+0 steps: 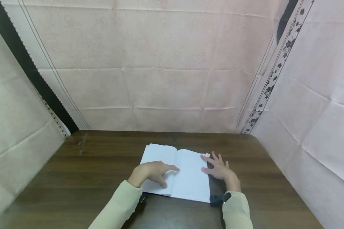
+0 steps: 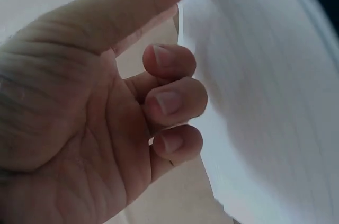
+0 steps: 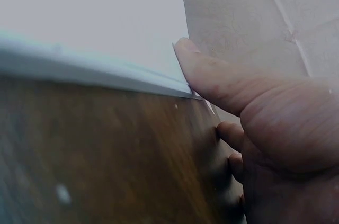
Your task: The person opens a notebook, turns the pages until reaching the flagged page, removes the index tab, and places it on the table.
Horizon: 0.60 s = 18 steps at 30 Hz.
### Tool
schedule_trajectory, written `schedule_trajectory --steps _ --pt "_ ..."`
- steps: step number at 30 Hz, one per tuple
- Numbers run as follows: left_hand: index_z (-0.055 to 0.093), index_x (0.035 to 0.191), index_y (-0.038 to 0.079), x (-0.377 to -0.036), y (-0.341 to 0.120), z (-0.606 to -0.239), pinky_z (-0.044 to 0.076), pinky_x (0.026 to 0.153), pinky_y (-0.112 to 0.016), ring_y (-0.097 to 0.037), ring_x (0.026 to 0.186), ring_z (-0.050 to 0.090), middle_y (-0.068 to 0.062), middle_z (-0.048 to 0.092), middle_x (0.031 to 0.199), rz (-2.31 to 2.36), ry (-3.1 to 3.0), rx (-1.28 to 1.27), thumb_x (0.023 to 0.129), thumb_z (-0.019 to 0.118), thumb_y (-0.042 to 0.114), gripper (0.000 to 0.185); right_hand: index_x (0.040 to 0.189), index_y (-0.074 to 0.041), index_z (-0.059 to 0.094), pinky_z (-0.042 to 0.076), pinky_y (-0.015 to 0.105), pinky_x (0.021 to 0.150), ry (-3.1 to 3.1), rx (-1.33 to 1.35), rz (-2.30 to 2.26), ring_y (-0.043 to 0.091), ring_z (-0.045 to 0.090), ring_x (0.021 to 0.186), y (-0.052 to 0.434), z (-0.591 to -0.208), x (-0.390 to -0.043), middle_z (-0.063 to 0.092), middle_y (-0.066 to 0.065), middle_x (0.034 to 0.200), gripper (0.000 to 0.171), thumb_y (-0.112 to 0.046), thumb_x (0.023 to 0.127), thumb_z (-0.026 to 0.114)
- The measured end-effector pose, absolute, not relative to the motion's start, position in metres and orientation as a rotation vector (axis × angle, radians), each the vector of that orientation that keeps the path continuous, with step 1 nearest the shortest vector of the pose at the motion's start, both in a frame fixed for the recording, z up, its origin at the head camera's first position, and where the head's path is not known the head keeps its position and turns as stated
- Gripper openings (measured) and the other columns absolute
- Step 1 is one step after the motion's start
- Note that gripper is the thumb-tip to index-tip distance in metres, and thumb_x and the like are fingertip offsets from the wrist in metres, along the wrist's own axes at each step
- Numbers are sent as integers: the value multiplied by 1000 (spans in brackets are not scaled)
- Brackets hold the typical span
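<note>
An open notebook (image 1: 190,178) with ruled white pages lies on the table. My left hand (image 1: 152,171) is over its left page, index finger stretched to the middle fold and thumb pointing down toward the page. In the left wrist view, the other fingers (image 2: 177,102) of this hand are loosely bent and hold nothing. At the notebook's right edge is my right hand (image 1: 219,170), fingers spread, with thumb and index finger reaching onto the right page near its upper corner. The right wrist view shows the thumb (image 3: 212,73) resting on the page edge, the other fingers lower beside it.
The dark brown wooden table (image 1: 103,159) extends around the notebook. Pale cloth hangs behind it (image 1: 166,86) and on both sides, with a floral border (image 1: 275,73) at the right. A black strap (image 1: 218,199) sits at the right wrist.
</note>
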<state>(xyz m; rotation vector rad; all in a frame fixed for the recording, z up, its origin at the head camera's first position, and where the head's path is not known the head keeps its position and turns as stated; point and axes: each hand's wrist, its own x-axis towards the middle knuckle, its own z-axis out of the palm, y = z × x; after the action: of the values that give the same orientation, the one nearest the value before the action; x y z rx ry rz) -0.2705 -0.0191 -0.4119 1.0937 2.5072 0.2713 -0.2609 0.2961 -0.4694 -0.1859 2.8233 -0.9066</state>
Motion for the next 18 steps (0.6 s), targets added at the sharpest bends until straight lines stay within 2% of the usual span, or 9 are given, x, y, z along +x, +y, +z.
schedule_trajectory --steps 4,11,18 --pt "58 135 23 -267 -9 -415 45 93 -31 -9 98 54 2 62 109 230 2529 1197 81 84 34 60 155 -21 39 -9 73 107 2833 -186 -904 53 -8 146 297 -469 -261 4 27 163 70 -46 95 64" --pt "57 138 27 -260 9 -430 48 85 -28 -8 87 52 2 57 104 147 2584 1271 78 85 42 67 154 -23 41 -8 73 108 2853 -179 -870 53 -8 146 297 -473 -261 5 26 163 71 -50 93 64" --pt "49 145 39 -247 23 -435 49 90 -33 -12 102 56 0 58 120 14 2603 1264 75 83 56 80 155 -22 40 -9 73 107 2846 -182 -877 53 -8 146 296 -472 -262 4 27 163 64 -45 98 59"
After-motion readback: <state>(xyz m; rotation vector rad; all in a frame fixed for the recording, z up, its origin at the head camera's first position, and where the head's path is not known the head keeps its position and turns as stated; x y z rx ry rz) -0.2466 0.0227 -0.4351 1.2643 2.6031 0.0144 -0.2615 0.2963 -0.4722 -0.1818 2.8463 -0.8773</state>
